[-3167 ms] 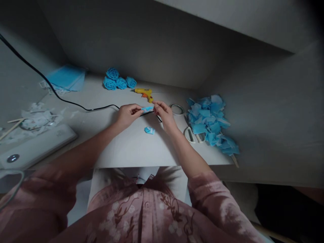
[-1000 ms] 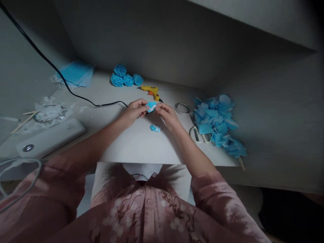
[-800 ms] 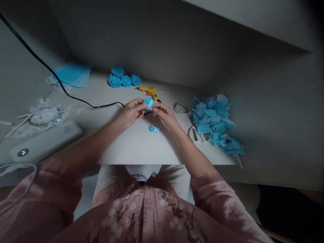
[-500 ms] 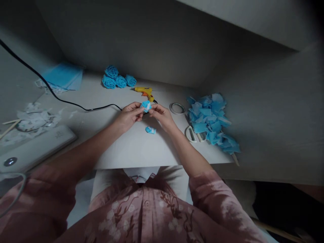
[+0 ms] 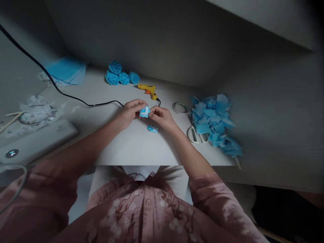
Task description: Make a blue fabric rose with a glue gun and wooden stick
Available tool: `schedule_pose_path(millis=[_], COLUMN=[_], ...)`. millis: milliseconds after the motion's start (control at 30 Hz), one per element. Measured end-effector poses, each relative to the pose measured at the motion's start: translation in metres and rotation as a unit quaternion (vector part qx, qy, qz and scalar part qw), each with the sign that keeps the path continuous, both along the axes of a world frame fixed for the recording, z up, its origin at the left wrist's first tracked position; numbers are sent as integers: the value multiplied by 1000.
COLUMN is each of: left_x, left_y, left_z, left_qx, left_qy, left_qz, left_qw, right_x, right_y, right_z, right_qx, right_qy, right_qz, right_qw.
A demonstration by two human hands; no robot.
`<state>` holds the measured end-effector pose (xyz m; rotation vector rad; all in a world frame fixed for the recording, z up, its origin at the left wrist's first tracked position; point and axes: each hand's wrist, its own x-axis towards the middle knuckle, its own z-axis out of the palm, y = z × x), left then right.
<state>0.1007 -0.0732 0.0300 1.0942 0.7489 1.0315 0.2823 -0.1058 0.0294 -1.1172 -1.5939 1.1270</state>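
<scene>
Turned since the earlier frame, the blue piece (image 5: 144,112) is pinched near frame centre by left hand (image 5: 128,114) and right hand (image 5: 163,117), apparently for steadiness.

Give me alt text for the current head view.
A person's left hand holds a small folded blue piece over a white table, the right hand at its edge. A similar piece lies nearby; beyond are a yellow glue gun and four blue craft roses. White-handled scissors and heaped blue scraps lie to the right.

Craft desk (image 5: 134,150) against grey walls (image 5: 141,47): glue gun (image 5: 147,89), scissors (image 5: 190,135), blue rosettes (image 5: 112,77), heaped scraps (image 5: 211,116).
</scene>
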Motion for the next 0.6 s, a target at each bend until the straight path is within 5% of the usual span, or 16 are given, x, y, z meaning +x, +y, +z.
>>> schedule_pose_path(millis=[600], left_x=[0], left_y=[-1], left_z=[-3], left_qx=[51], left_qy=[38], left_qz=[-9], left_qw=[998], right_x=[-3], right_y=[1], right_z=[-9], right_qx=[-10], right_qy=[43], right_qz=[-16], right_qw=[999])
